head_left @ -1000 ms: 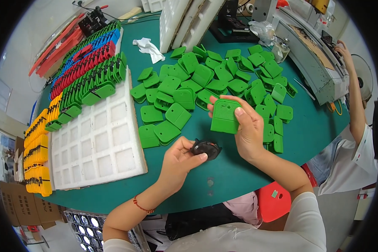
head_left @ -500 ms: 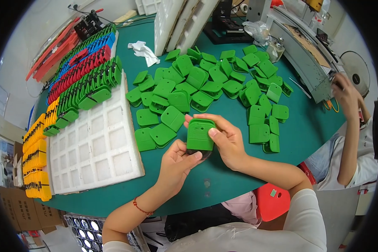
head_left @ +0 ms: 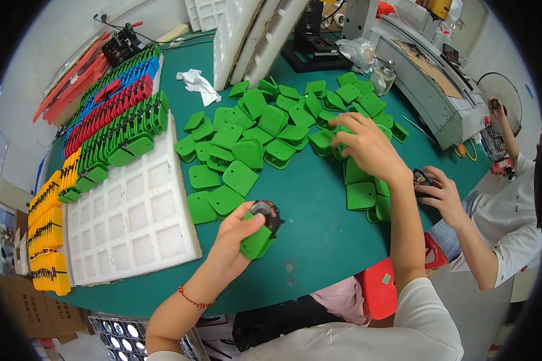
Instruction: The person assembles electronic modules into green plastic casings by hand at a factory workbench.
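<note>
In my left hand point(head_left: 227, 240) is a green plastic piece point(head_left: 256, 239) with a dark round part point(head_left: 265, 210) at its upper end, my thumb pressed on it. My right hand point(head_left: 372, 147) reaches over the right side of a pile of green plastic covers point(head_left: 247, 153), fingers stretched and partly apart. Its fingertips are at a green cover point(head_left: 323, 139); whether they touch it I cannot tell. The hand and forearm hide some covers beneath.
A white gridded tray point(head_left: 140, 210) lies at left, with rows of green, red, blue and yellow pieces point(head_left: 48, 219) beside it. White foam panels point(head_left: 241, 42) stand behind the pile. A co-worker's hand point(head_left: 442, 195) holds a small dark part at right, near a grey machine point(head_left: 424, 90).
My right hand has let go of the green piece and moved right and away to the pile. My left hand has tilted the piece, showing its dark part. The co-worker's hand came to the table edge.
</note>
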`<action>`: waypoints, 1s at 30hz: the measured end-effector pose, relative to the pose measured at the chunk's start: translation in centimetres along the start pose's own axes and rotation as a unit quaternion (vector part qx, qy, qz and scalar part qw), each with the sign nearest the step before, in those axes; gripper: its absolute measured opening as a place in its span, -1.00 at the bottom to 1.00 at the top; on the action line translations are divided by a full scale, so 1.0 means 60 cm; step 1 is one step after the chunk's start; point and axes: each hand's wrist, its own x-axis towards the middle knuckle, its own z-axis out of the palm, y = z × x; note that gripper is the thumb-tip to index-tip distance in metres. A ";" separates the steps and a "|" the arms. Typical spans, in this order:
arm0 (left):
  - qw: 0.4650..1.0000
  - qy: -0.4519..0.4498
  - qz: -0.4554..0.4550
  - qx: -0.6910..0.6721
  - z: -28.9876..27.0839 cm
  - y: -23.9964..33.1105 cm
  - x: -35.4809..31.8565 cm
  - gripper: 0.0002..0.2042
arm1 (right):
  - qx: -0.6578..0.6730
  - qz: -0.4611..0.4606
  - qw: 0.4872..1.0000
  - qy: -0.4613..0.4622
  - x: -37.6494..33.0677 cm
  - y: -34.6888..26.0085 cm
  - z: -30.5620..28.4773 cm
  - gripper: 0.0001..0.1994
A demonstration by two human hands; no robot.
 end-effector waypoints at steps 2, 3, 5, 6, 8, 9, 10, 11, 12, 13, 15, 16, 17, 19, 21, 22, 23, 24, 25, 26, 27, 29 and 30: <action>1.000 -0.006 -0.011 0.001 -0.002 -0.007 0.002 -0.61 | 0.030 -0.020 0.995 -0.093 0.005 0.002 -0.009 -0.73; 1.000 -0.001 -0.007 0.002 0.000 -0.008 0.001 -0.61 | 0.033 -0.025 0.995 -0.092 0.003 0.004 -0.006 -0.73; 1.000 0.005 -0.010 0.016 0.006 -0.006 0.004 -0.60 | -0.004 0.018 0.998 -0.052 -0.008 0.010 -0.002 -0.75; 1.000 0.009 -0.008 0.016 0.006 -0.007 0.005 -0.60 | -0.002 0.011 0.999 -0.049 -0.008 0.014 -0.003 -0.70; 1.000 -0.029 -0.002 0.007 0.002 -0.008 0.007 -0.61 | 0.009 0.019 0.998 -0.059 -0.002 0.006 -0.002 -0.70; 1.000 -0.026 -0.002 0.008 0.005 -0.005 0.006 -0.61 | 0.018 0.028 0.997 -0.070 0.001 0.002 0.000 -0.69; 1.000 -0.026 -0.011 0.003 0.011 -0.002 0.005 -0.62 | 0.017 0.029 0.997 -0.071 0.002 -0.002 0.000 -0.69; 0.999 -0.027 -0.019 -0.001 0.015 0.000 0.005 -0.62 | 0.039 0.030 0.996 -0.076 0.002 -0.008 0.001 -0.68; 0.999 -0.028 -0.021 -0.003 0.017 -0.001 0.005 -0.62 | 0.060 0.031 0.994 -0.081 0.002 -0.013 0.001 -0.67; 0.999 -0.034 -0.021 0.007 0.018 0.000 0.004 -0.64 | 0.061 0.029 0.994 -0.081 0.002 -0.016 0.003 -0.67; 0.999 -0.039 -0.020 0.015 0.020 0.000 0.004 -0.65 | 0.061 0.018 0.997 -0.038 0.002 -0.023 0.005 -0.68; 0.999 -0.036 -0.010 0.024 0.021 -0.003 0.004 -0.65 | 0.063 0.017 0.997 -0.038 0.003 -0.028 0.007 -0.68; 0.999 -0.032 -0.001 0.032 0.021 -0.005 0.004 -0.65 | 0.100 -0.005 0.994 -0.046 0.004 -0.033 0.006 -0.69; 0.998 -0.019 0.011 0.057 0.020 -0.008 0.004 -0.66 | 0.178 -0.016 0.980 -0.083 0.007 -0.047 0.001 -0.73; 0.996 -0.006 0.022 0.084 0.018 -0.013 0.004 -0.67 | 0.287 0.000 0.956 -0.059 0.011 -0.065 0.011 -0.73; 0.993 -0.001 0.044 0.109 0.013 -0.014 0.004 -0.66 | 0.326 -0.025 0.945 -0.022 0.014 -0.076 0.014 -0.75; 0.989 0.005 0.066 0.134 0.010 -0.014 0.004 -0.66 | 0.405 0.018 0.914 -0.004 0.015 -0.093 0.016 -0.74; 0.988 0.006 0.064 0.137 0.008 -0.014 0.004 -0.66 | 0.481 0.060 0.875 0.013 0.016 -0.108 0.016 -0.73; 0.989 0.004 0.074 0.130 0.009 -0.016 0.005 -0.65 | 0.524 0.083 0.847 0.025 0.014 -0.114 0.010 -0.66; 0.989 0.003 0.083 0.124 0.010 -0.017 0.005 -0.64 | 0.553 0.121 0.823 0.039 0.009 -0.112 0.014 -0.66; 0.989 0.002 0.082 0.125 0.011 -0.015 0.004 -0.64 | 0.581 0.158 0.797 0.052 0.004 -0.111 0.018 -0.66; 0.990 0.005 0.090 0.110 0.014 -0.014 0.005 -0.61 | 0.656 0.226 0.720 0.029 0.005 -0.114 0.016 -0.72; 0.990 0.006 0.089 0.111 0.011 -0.014 0.004 -0.61 | 0.674 0.246 0.697 0.006 0.003 -0.113 0.021 -0.76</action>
